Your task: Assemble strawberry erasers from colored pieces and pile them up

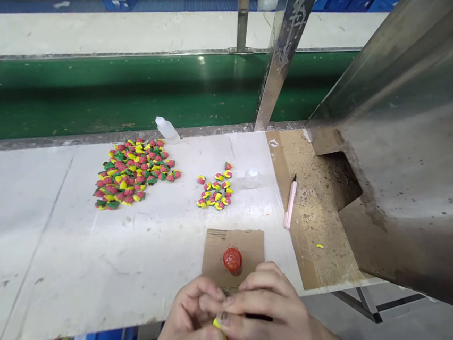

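My left hand [190,319] and my right hand [270,318] meet at the table's front edge. Both are closed, fingertips pressed around a small yellow piece [217,324]; the rest of it is hidden by the fingers. Just beyond them lies a square of brown cardboard [214,249], with a small red cup [233,259] on it. Farther off is a small group of red and yellow fruit-shaped pieces [216,186]. A larger pile of red, yellow and green fruit-shaped pieces [130,171] lies to the left.
A white squeeze bottle [168,129] lies by the back edge, and a translucent white item [252,178] stands near the small group. On the cardboard sheet at right are a pink pen-like tool [290,203] and a yellow bit [319,246]. A metal housing [420,156] bounds the right side.
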`<state>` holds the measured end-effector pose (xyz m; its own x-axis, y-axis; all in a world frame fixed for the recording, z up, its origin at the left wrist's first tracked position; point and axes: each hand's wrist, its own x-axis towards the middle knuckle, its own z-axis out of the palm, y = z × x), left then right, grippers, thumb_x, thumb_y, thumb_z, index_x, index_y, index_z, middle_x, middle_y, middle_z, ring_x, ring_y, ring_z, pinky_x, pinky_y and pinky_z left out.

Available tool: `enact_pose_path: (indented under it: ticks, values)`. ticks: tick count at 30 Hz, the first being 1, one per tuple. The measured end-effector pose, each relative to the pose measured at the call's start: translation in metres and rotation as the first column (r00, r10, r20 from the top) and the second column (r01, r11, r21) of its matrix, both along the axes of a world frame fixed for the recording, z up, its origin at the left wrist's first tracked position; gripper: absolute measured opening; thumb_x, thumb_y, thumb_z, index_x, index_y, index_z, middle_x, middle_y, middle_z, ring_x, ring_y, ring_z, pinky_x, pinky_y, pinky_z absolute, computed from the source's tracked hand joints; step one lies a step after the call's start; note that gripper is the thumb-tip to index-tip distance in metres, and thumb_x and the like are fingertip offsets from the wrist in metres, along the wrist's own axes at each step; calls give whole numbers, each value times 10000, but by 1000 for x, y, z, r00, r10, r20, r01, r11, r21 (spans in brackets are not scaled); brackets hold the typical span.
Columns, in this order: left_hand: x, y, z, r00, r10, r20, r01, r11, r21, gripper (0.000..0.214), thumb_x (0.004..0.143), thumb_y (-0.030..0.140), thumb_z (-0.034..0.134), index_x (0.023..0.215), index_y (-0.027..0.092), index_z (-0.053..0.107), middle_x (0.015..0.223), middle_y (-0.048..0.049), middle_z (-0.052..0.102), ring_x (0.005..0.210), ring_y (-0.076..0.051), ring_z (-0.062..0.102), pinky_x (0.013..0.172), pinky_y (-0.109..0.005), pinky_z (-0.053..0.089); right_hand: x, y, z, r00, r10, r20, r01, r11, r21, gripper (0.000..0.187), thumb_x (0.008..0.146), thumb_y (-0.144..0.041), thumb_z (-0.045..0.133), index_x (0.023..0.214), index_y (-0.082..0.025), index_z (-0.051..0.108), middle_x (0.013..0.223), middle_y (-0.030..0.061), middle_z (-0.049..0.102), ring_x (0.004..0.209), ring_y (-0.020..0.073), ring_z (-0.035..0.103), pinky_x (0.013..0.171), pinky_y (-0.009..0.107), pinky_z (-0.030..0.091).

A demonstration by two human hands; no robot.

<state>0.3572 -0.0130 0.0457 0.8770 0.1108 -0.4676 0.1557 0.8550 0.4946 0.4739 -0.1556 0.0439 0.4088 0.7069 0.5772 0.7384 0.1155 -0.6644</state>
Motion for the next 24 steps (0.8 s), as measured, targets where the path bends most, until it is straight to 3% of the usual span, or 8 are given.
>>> enact_pose_path:
  ticks: [2,4,8,11,16,19,21,24]
  values:
    - [2,7,4,992,-4,128,-24,975,220,302,712,317,984,968,332,823,817,-5,874,742,-214,809,719,-308,616,-5,-2,-3,990,-54,-133,58,998,25,188,1062,-326,638,1223,-232,660,1151,71,693,1104,174,620,985,276,523]
    - [5,18,10,958,-38,283,-110,864,491,275,768,266,942,1001,372,843,863,-27,887,795,-265,825,834,-416,641,-11,-5,-7,930,-53,-363,82,995,65,301,1054,-472,610,1246,-241,589,1155,92,621,1058,189,624,900,278,561]
    - [15,33,18,907,-187,378,-171,656,735,308,833,271,886,1098,421,838,812,-21,883,739,-265,831,953,-464,618,-13,-4,-12,668,263,-696,-367,930,0,577,1057,-739,315,888,-232,533,736,-18,491,669,143,543,678,239,522]
    - [21,33,12,892,-265,365,-102,669,736,268,821,312,896,1070,405,861,771,-45,875,826,-301,845,1004,-498,601,-10,5,-8,519,324,-791,-548,836,-17,690,1009,-837,222,706,-244,401,671,-33,383,653,146,487,768,274,525]
    - [18,25,-4,911,-278,305,21,768,640,252,809,390,897,1051,447,855,871,-73,873,892,-323,850,974,-502,632,-12,17,2,358,347,-867,-398,897,194,634,1030,-767,387,683,-237,361,702,-49,397,689,123,453,1045,338,436]
    - [15,26,-4,908,-288,304,9,740,673,249,833,410,871,1079,443,846,882,-85,866,893,-323,849,960,-491,641,-17,14,3,216,325,-921,-433,877,208,603,1018,-763,438,747,-224,433,689,-65,410,592,86,409,802,245,491]
    - [15,29,-1,898,-305,317,-1,719,695,259,858,395,850,1113,439,837,893,-85,866,900,-319,848,956,-486,645,-18,10,2,125,307,-944,-456,862,220,599,1000,-761,489,750,-218,444,632,-82,383,499,61,341,544,186,380]
    - [19,34,4,881,-337,331,-28,663,748,298,863,367,847,1154,425,828,907,-80,872,906,-317,848,992,-497,631,-16,9,4,45,309,-950,-463,849,254,615,990,-752,529,715,-208,450,580,-80,386,459,52,337,443,187,257]
